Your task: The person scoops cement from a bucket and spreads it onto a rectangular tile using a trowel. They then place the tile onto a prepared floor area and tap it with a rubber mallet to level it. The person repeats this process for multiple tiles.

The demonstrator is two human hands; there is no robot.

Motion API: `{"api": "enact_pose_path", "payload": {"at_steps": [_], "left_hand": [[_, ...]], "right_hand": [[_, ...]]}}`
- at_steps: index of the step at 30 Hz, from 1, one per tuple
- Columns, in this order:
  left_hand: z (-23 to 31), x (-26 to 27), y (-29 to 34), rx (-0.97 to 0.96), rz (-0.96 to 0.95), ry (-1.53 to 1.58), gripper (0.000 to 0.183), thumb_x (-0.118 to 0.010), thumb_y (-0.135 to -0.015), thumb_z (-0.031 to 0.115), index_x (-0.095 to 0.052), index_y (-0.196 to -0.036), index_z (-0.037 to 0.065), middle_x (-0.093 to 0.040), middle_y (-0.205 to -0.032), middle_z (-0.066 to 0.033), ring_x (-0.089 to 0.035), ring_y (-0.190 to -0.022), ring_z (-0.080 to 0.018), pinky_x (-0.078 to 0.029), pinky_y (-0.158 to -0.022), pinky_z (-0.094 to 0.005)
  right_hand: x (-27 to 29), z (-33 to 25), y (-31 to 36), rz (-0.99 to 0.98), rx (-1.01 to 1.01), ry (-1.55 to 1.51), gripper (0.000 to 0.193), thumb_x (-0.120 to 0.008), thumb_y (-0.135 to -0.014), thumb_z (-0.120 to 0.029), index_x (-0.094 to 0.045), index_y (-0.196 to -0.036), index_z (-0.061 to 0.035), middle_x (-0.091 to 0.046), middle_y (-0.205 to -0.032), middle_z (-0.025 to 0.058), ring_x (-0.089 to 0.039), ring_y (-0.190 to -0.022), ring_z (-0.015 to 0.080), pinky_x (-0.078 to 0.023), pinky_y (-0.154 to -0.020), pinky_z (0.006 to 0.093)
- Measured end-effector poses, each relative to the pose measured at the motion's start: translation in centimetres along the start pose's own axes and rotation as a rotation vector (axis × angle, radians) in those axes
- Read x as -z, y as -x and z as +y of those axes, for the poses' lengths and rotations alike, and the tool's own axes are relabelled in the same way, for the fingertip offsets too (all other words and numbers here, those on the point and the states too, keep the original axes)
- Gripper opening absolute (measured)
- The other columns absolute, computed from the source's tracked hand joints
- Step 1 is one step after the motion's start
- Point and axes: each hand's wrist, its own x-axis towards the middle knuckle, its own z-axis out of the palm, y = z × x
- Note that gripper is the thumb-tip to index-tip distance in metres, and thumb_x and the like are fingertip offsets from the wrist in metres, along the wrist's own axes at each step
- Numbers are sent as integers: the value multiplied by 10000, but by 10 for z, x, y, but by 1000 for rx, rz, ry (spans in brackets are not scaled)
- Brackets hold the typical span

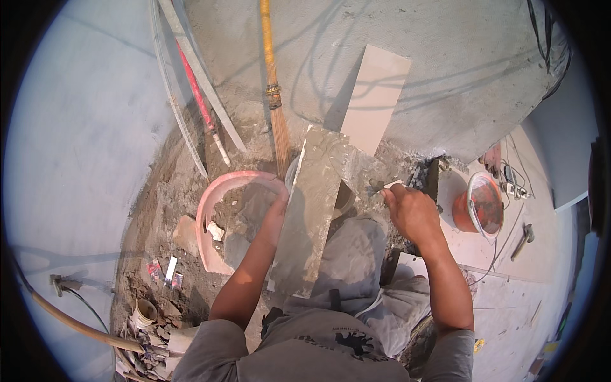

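A long narrow tile, coated with wet grey mortar, slants upward in front of my body. My left hand holds it from beneath at its left edge; the fingers are hidden behind it. My right hand is closed around the handle of a mortar-smeared trowel. The trowel's blade lies against the tile's upper right edge, where the mortar is thickest. Under my left forearm is a pinkish round basin with a broken-looking rim and rubble inside.
A beige tile strip leans on the rendered wall. A broom, a red pole and pale battens stand further left. An orange bucket, a hammer and a power strip lie right. Rubble and a small cup are lower left.
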Motion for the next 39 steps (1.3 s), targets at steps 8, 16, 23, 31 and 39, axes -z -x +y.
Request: {"api": "enact_pose_path", "payload": {"at_steps": [8,16,23,31,39], "left_hand": [[16,33,-7,186,-195,-5,343,-510,-1005,396,-625,-1185,128,-680,-999,-8,-669,-878,-156,-558,-757,-328],[9,23,0,117,-33,-199,356,-534,-1000,379,-608,-1192,89,-662,-1023,-20,-650,-903,-149,-539,-773,-308],[16,11,2,50,-27,-469,345,-557,-998,325,-595,-1207,54,-650,-1052,-16,-635,-931,-132,-531,-793,-302],[21,18,3,-25,-138,-472,318,-533,-1010,317,-599,-1182,58,-668,-996,-27,-657,-874,-145,-544,-789,-310],[32,20,3,105,-284,-236,432,-507,-1015,323,-510,-1329,27,-638,-1147,-80,-644,-1007,-196,-541,-859,-350]], "right_hand": [[9,-9,-5,-31,6,-43,385,-503,-991,-335,-605,-841,5,-634,-686,240,-640,-674,431,-504,-624,508],[26,-15,-1,-34,17,-111,364,-524,-979,-332,-629,-848,-10,-635,-694,246,-637,-695,434,-498,-643,513],[35,-41,-49,-51,-1,-132,437,-480,-997,-344,-653,-837,24,-644,-733,262,-643,-724,443,-510,-684,512],[31,-9,-56,-70,-100,-387,489,-439,-1011,-353,-662,-867,58,-649,-814,296,-624,-815,481,-496,-761,521],[27,1,-45,23,-202,-434,451,-449,-1010,-365,-644,-859,13,-641,-766,273,-622,-774,473,-497,-723,520]]}}
